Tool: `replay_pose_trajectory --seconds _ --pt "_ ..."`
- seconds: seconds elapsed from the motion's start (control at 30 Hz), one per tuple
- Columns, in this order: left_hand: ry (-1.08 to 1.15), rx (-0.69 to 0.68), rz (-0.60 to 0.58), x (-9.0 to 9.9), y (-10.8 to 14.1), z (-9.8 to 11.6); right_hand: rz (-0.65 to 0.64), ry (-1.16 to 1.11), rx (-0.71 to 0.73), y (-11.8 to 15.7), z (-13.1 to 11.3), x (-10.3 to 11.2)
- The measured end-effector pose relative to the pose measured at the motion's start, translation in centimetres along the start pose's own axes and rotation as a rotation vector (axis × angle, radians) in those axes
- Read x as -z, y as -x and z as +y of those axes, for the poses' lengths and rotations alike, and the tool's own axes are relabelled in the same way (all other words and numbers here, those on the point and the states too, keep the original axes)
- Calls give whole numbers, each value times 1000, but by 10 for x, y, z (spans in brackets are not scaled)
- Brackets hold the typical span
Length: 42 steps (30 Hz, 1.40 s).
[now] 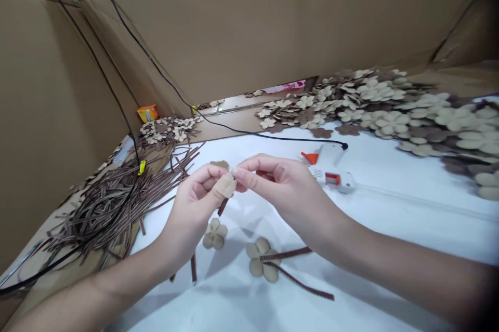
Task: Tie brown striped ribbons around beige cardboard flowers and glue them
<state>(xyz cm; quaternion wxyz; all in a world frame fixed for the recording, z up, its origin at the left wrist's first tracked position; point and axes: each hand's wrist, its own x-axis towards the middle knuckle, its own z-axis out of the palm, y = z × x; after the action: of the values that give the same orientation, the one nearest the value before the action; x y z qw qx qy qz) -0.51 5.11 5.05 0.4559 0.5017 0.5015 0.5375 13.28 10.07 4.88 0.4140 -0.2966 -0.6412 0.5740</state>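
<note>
My left hand (195, 197) and my right hand (280, 181) meet above the white table, their fingertips pinched together. Between them is a beige felt flower (220, 164), mostly hidden by the fingers, and a short brown strip (222, 207) hangs below. A beige patch (225, 186) covers my left thumb tip; whether it is a petal or a thumb covering I cannot tell. Beneath my hands lie a small beige flower (214, 234) and a larger beige flower (256, 267) with two brown strips (300, 282) across it. Another brown strip (194, 268) lies below my left wrist.
A white glue gun (339, 180) with an orange trigger lies beyond my right hand, its black cord running up left. Felt flowers (378, 90) are heaped at the back right. Many brown strips (105, 212) pile up at left, near an orange box (148, 113). Cardboard walls (249, 25) enclose the table.
</note>
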Motion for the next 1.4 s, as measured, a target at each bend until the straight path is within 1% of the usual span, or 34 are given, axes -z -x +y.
replay_pose_trajectory --seconds 0.07,0.13,0.2,0.23,0.27,0.33,0.37,0.43,0.47,0.6,0.8,0.93,1.07,1.13,1.23,1.3,1.4 --pt "54 15 -5 0 1 -2 -18 -24 -7 1 2 -1" --pt "57 28 19 5 4 -1 -50 6 -24 3 4 -1" --pt "-18 70 39 17 7 -1 -63 111 -63 5 9 -1" --pt "-73 114 37 25 9 -1 -88 190 -77 5 12 0" --pt "-126 197 -4 34 12 -1 -127 279 -73 4 16 0" --pt "-221 350 -63 50 17 -4 -260 459 12 2 24 -2" --pt "-288 391 -81 56 19 -7 -326 533 84 -1 28 -4" --pt "-419 409 -87 64 22 -12 -396 633 200 -6 34 -8" --pt "-466 398 -81 65 23 -14 -416 663 226 -9 35 -11" --pt "-521 342 -65 62 22 -20 -482 728 215 -14 36 -17" --pt "-521 315 -88 55 22 -20 -534 790 249 -7 43 -14" --pt "-482 325 -89 51 23 -23 -534 803 274 -7 48 -13" --pt "-434 330 -82 50 23 -27 -531 781 266 -7 42 -14" --pt "-399 329 -75 50 23 -27 -510 758 242 -7 36 -14" --pt "-351 331 -61 48 24 -24 -468 700 171 -6 30 -15" --pt "-329 319 -49 46 25 -21 -456 651 105 -6 31 -15" --pt "-289 288 -41 42 29 -17 -479 558 7 -7 37 -14"
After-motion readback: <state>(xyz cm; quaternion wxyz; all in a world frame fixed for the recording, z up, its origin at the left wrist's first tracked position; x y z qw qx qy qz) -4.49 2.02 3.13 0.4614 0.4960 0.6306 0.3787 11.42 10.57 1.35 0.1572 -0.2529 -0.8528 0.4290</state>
